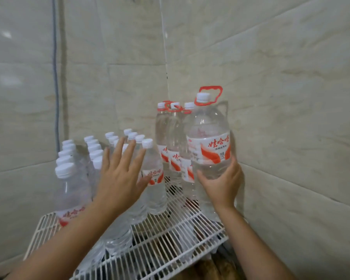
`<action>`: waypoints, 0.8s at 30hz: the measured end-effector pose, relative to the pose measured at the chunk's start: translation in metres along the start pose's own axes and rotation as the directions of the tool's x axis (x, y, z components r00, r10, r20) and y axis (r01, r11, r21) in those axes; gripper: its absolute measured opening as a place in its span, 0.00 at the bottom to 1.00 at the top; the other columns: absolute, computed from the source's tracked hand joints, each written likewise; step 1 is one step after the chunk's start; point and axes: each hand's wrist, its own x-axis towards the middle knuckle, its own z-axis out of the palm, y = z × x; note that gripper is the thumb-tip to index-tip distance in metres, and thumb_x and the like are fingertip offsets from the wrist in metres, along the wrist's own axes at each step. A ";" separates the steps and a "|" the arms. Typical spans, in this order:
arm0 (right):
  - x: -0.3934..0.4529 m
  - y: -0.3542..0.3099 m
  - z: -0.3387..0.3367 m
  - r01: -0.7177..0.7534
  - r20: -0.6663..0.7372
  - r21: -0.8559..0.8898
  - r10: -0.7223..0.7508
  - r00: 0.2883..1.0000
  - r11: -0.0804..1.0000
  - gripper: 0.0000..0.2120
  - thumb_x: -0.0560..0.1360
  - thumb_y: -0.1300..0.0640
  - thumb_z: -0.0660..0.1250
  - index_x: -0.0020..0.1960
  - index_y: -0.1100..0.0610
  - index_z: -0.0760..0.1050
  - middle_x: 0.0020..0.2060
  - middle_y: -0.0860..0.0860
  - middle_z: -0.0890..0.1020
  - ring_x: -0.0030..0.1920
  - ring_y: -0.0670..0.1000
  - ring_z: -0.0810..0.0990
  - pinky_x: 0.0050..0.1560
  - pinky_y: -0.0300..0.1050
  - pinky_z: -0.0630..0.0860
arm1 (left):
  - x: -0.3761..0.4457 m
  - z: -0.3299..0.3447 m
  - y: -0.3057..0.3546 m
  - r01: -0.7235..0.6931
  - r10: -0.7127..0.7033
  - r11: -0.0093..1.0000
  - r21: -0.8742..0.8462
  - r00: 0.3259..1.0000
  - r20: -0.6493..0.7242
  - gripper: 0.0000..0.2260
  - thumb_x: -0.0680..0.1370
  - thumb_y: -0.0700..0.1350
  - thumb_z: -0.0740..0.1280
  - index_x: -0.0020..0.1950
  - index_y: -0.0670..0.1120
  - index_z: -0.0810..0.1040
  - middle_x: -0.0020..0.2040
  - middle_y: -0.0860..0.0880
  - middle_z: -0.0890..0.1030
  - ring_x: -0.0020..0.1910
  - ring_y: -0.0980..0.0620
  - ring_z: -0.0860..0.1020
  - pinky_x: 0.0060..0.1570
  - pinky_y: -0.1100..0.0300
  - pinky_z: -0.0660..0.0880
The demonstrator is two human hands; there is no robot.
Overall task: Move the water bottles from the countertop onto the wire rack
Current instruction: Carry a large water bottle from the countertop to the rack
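Two forearms reach over the wire rack (pixel 166 237), the right hand (pixel 220 184) setting a big jug down in the corner.

The right hand grips the large handled jug (pixel 209 150) low on its body, fingers curled round it. The jug stands upright, long axis vertical, just beside three more jugs (pixel 174 142) toward the back; whether its base already rests on the wires cannot be told. The left hand (pixel 120 174) is flat and spread, fingers straight against the small bottles (pixel 85 158) crowded on the rack's left side. The right hand alone carries the jug, so lowering and releasing it probably falls to that hand.
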 end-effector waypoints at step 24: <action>-0.013 0.002 0.021 -0.043 -0.054 -0.130 0.037 0.998 0.991 0.44 0.67 0.47 0.72 0.71 0.68 0.54 0.69 0.69 0.60 0.69 0.68 0.59 0.68 0.59 0.53 | -0.078 0.048 -0.027 0.253 -0.195 0.953 0.164 0.932 -0.306 0.34 0.75 0.63 0.50 0.72 0.55 0.34 0.72 0.51 0.27 0.71 0.48 0.29 0.67 0.46 0.29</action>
